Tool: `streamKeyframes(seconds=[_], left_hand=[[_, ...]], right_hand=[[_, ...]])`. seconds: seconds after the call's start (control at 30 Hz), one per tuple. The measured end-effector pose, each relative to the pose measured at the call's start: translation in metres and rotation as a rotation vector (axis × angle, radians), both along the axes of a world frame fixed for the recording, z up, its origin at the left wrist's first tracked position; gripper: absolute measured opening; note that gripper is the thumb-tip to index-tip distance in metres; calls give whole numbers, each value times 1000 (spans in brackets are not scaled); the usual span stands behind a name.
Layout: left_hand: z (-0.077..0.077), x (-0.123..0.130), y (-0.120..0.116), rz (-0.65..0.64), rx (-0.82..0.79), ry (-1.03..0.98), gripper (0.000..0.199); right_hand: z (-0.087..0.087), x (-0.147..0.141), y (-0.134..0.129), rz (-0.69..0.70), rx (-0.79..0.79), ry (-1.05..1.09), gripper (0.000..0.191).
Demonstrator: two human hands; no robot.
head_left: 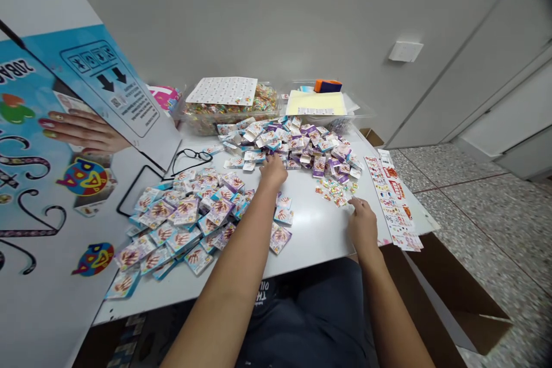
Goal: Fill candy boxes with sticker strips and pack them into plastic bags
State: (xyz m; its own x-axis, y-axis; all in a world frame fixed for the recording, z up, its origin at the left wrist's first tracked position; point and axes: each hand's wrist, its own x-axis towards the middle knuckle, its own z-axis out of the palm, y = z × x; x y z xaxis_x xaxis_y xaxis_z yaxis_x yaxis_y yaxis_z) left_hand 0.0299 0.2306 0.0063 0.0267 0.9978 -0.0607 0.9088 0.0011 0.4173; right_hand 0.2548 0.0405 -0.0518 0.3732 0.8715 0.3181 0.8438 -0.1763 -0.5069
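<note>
My left hand (274,171) reaches to the front edge of a heap of small open boxes (297,141), white with blue and purple; its fingers are bent at the boxes, and their grip is too small to make out. My right hand (362,218) is low over the white table (310,230), fingers curled, beside a small pile of colourful packets (336,191); whether it holds anything cannot be seen. Left of my left forearm lies a big pile of closed small boxes (185,210) printed with a hand picture.
Behind the heap stand a clear tub of packets (207,115) and another tub (340,121) with yellow paper (316,102). Glasses (194,154) lie at the left. Sticker sheets (393,201) line the right edge. A cardboard box (457,293) is below. A large printed carton (86,144) stands left.
</note>
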Motion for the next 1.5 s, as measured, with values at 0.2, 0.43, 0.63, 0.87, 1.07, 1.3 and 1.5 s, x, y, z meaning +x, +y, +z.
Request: streamKeyframes(seconds=[0.2, 0.43, 0.63, 0.87, 1.07, 1.3, 1.5], left_hand=[[8, -8, 6, -9, 105, 18, 29], [47, 1, -37, -17, 396, -148, 48], [22, 10, -111, -260, 566, -509, 51], [-36, 13, -156, -710, 362, -450, 54], [-37, 15, -174, -848, 249, -498, 22], [-59, 32, -191, -669, 213, -789, 61], [-70, 38, -196, -398, 71, -930, 51]], right_hand=[[7, -11, 1, -30, -91, -112, 37], [-1, -19, 17, -26, -46, -80, 31], [-2, -3, 21, -93, 59, 92, 27], [1, 6, -2, -48, 87, 442, 32], [0, -8, -20, 127, 54, 595, 39], [10, -15, -37, 269, 6, 691, 33], [6, -9, -49, 141, 75, 888, 30]])
